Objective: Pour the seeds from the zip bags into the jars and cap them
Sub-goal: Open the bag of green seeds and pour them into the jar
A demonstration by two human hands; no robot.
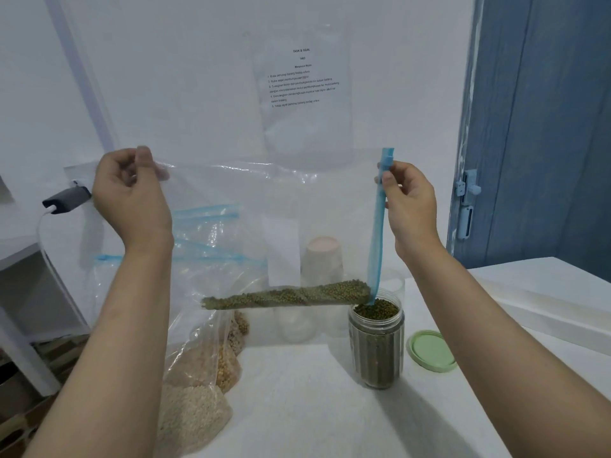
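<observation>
Left hand [132, 196] pinching clear zip bag [264, 226] corner, right hand [410, 206] pinching its blue zip strip [377, 233], green seeds [291, 295] spilling into nearly full jar [377, 345], green lid [431, 350] lying beside.

Probably a home room: blue door [542, 127], white table [314, 408], taped instruction sheet [302, 81].

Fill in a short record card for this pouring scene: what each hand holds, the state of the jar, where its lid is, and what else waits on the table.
left hand: pinches the closed corner of the zip bag, raised
right hand: pinches the bag's blue zip strip
green seeds: sliding toward the bag's mouth
jar: uncapped, nearly full
green lid: flat on the table, right of jar
other seed bags: lying left, unopened or not is unclear
</observation>
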